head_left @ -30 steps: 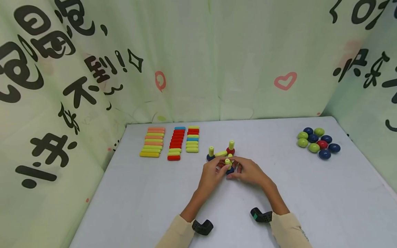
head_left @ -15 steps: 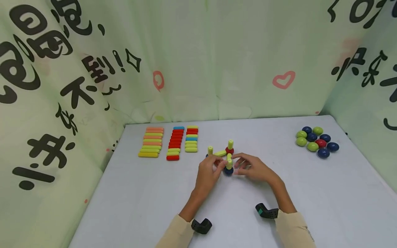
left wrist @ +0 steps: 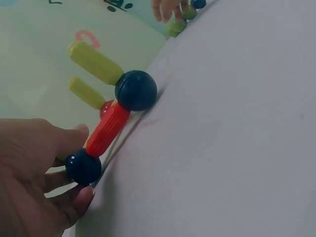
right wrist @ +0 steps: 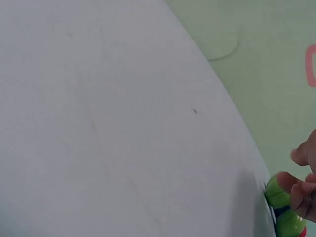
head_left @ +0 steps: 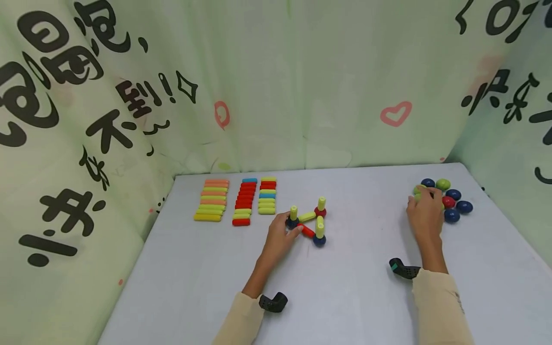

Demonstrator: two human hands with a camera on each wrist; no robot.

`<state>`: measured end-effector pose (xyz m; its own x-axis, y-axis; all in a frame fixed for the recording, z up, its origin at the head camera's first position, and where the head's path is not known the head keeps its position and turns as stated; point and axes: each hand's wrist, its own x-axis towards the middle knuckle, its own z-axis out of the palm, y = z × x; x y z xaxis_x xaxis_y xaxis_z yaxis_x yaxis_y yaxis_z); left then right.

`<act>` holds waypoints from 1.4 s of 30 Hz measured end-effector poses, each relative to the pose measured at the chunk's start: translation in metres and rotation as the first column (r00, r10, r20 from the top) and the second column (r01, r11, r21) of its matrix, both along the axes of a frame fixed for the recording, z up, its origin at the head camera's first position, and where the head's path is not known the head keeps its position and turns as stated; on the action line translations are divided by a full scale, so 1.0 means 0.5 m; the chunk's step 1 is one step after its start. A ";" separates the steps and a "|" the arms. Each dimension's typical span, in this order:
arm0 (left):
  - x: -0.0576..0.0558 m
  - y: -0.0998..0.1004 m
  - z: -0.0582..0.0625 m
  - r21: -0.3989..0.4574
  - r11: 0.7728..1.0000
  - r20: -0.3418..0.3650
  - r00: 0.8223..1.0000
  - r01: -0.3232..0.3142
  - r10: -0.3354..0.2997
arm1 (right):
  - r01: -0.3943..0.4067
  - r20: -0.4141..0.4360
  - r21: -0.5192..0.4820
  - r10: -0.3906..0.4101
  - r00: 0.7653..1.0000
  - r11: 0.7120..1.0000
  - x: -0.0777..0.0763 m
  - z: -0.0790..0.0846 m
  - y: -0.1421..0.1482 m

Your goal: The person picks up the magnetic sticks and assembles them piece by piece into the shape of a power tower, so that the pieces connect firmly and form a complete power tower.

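A triangular frame of balls and sticks lies on the table. Its corners are a red ball [head_left: 320,211] and two dark blue balls, each topped by an upright yellow-green stick [head_left: 320,227]. Along the near side runs a red stick [left wrist: 108,130], ending at the front blue ball [left wrist: 136,91]. My left hand [head_left: 277,238] holds the left blue ball [left wrist: 83,167] between thumb and fingers. Far to the right, my right hand [head_left: 426,216] reaches over the loose balls. Its fingertips are at a green ball [right wrist: 278,191], with the thumb apart from it.
Loose green, red and dark blue balls [head_left: 464,207] cluster at the table's right. Rows of coloured sticks [head_left: 211,201] lie at the back left. A printed curtain [head_left: 327,86] stands behind the white table [head_left: 181,278].
My right hand has left the frame and moved right to the loose balls. My left hand has shifted slightly left to the left blue ball, and the red stick now shows.
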<state>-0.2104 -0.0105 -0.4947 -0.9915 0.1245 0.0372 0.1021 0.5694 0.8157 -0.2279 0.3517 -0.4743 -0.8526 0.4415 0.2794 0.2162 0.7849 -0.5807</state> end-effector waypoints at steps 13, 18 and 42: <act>-0.011 -0.004 -0.014 -0.179 0.980 -0.024 0.995 0.089 -0.094 | -0.288 0.143 -0.015 0.287 0.947 0.957 0.001 -0.017 -0.014; -0.012 -0.002 -0.013 -0.207 0.973 -0.026 0.994 0.096 -0.104 | -0.437 0.068 -0.170 0.453 0.889 0.883 -0.008 0.011 -0.094; -0.005 0.010 -0.013 -0.249 0.961 -0.049 0.989 0.121 -0.137 | -0.704 -0.124 -0.301 0.706 0.698 0.643 -0.050 0.060 -0.278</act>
